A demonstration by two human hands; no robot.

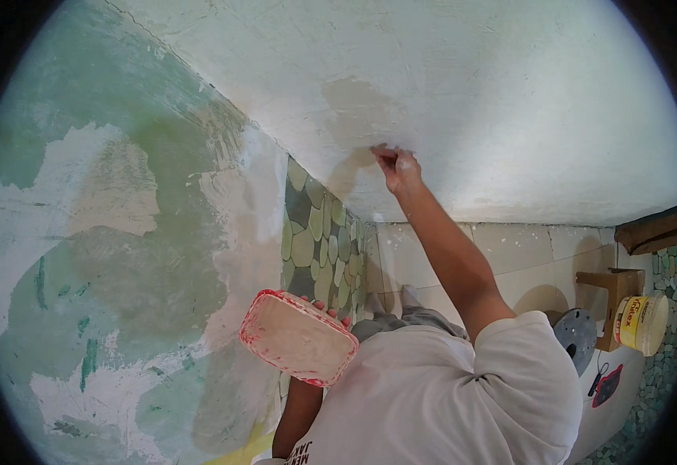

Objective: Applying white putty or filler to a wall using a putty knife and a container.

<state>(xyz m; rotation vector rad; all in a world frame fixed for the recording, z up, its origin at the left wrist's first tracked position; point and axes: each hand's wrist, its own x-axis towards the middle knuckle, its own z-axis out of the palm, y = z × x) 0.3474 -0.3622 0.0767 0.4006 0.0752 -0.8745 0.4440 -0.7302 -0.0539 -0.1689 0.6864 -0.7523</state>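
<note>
Filler tub up in the left hand, right hand at the wall.

Head view: the left hand (324, 310) cups a red-rimmed rectangular tub (298, 337) from beneath, long axis running upper-left to lower-right, open face toward the camera. The right hand (397, 167), fingers pinched nearly closed, presses against the white wall (509, 93); what it grips I cannot tell.
</note>
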